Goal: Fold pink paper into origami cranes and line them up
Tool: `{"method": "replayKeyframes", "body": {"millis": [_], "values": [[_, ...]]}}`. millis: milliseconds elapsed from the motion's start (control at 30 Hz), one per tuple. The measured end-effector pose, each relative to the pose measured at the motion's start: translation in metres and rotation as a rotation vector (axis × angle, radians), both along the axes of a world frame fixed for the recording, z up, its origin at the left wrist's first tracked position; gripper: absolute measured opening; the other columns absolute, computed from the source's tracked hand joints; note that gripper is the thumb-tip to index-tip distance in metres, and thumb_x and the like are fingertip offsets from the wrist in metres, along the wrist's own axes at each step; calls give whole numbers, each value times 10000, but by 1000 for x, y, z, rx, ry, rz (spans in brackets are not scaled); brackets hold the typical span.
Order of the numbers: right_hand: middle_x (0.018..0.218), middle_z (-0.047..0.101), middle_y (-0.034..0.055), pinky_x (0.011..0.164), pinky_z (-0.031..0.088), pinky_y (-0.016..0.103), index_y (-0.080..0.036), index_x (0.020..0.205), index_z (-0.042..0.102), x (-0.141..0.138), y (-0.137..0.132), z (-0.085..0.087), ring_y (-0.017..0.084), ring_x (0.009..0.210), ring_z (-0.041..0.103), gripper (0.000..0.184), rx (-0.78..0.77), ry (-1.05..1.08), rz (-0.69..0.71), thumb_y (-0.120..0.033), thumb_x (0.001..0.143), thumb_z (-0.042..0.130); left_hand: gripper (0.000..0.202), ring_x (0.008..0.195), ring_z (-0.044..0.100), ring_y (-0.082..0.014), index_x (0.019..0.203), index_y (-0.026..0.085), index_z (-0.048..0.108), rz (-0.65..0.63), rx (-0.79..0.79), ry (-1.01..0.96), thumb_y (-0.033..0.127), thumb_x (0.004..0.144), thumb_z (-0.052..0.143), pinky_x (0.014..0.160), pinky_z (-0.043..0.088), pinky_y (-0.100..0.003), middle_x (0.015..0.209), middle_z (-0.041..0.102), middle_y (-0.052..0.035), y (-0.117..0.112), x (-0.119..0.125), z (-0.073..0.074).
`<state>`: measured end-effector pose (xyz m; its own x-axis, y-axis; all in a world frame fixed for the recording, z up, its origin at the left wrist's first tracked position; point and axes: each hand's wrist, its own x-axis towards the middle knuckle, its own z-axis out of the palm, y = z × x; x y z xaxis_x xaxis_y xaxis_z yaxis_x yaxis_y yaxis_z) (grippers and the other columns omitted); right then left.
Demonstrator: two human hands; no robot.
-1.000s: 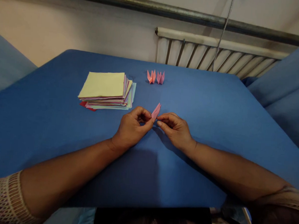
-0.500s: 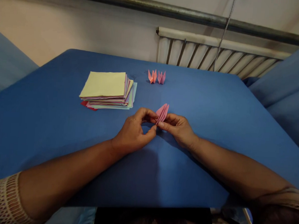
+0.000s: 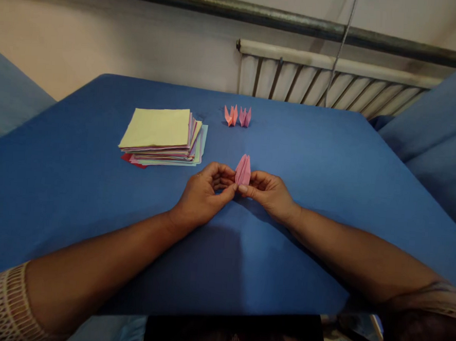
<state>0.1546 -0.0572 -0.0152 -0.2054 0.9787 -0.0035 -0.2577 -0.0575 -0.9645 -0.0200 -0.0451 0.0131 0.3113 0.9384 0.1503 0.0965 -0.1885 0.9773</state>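
A small pink folded paper piece point(image 3: 243, 170) stands upright between my hands, its layered points upward, just over the blue table. My left hand point(image 3: 207, 191) is closed, pinching its lower left side between thumb and fingers. On the other side, my right hand point(image 3: 271, 193) is closed too, with the thumb on the front of its lower edge and the fingers behind. Both thumb tips come close together at the base, where they hide the bottom of the fold.
Beyond my hands stand an orange-pink origami piece point(image 3: 231, 116) and a purple-pink origami piece point(image 3: 245, 117), side by side. To the left lies a stack of coloured paper point(image 3: 157, 130), yellow on top. A radiator point(image 3: 295, 74) is behind the blue-covered table point(image 3: 329, 161).
The pink folded paper has turned from a rightward slant to upright, its front now facing me more. My left fingers have shifted slightly along its side; both hands keep hold.
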Motion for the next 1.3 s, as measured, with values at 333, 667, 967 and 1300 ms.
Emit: {"method": "replayKeyframes", "body": {"millis": [333,667,967,1300], "values": [[740,719,11,733,545,318,-196,797,714,2,0,2,122,681,653,272,-12,-57,-24,-457,758,781,355,778,697,-149,854,173,600,5,-199,-129,312,641,847,801,591,-318,827,706,-6,9,-1,0],[880,729,9,811,559,343,-209,893,700,-3,-2,2,142,786,672,368,31,-57,-5,-458,667,850,282,761,661,-126,914,186,610,21,21,44,226,687,772,749,555,-265,859,684,-7,0,2,1],[737,722,24,643,550,281,-189,816,693,0,0,1,130,665,679,381,-6,-84,3,-564,766,744,352,726,644,-107,951,164,594,102,-138,-17,228,659,779,717,551,-259,880,670,-8,8,1,-3],[746,739,7,583,549,264,-196,798,645,-2,-3,1,130,632,699,378,-1,-68,15,-523,707,811,313,509,546,-93,677,167,630,47,-259,-30,375,625,858,512,456,-231,590,614,26,6,2,4]]}}
